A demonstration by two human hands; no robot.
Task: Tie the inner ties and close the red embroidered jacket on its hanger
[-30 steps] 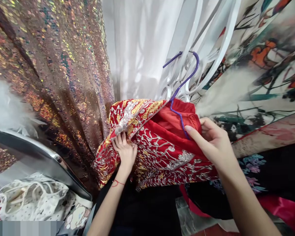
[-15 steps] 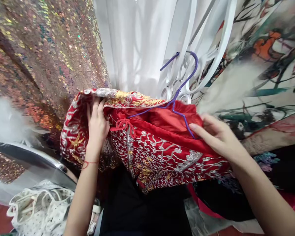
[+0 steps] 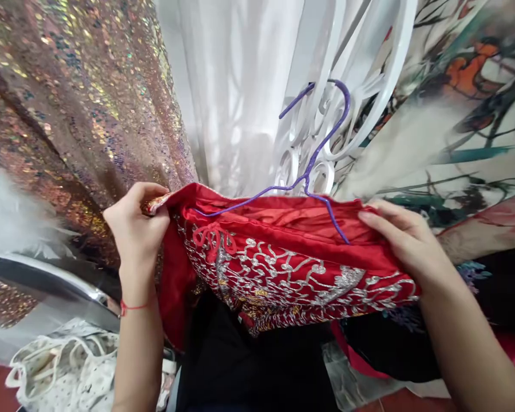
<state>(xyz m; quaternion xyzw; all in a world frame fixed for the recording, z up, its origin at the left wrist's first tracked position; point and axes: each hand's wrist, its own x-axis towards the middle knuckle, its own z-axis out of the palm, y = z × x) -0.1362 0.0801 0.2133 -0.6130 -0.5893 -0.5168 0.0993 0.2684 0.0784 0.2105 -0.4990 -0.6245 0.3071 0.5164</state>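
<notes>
Two bare hands stretch the top edge of a red satin garment with silver and gold embroidery (image 3: 283, 277), which spans the space between them. The left hand (image 3: 139, 226) is curled closed, gripping the garment's edge between thumb and fingers; a thin red string bracelet (image 3: 137, 307) circles its wrist. The right hand (image 3: 397, 232) pinches the opposite end of that edge, thumb in front and fingers partly hidden behind the cloth.

Between the hands, a slim purple clothes hanger (image 3: 315, 154) has its two arms against the red lining, one tip just beside the right thumb, the other nearer the left hand. Above and beyond the hands, its hook passes behind a bar of a white scrolled frame (image 3: 397, 68). A small red cord bow (image 3: 214, 236) sits on the garment, near the left hand.

Beyond the left hand hangs pinkish-gold sequinned fabric (image 3: 90, 86); below that hand, towards the wearer, lies crumpled white spotted cloth (image 3: 75, 366). Beyond the right hand is cream fabric with orange, black and green patterns (image 3: 463, 120).
</notes>
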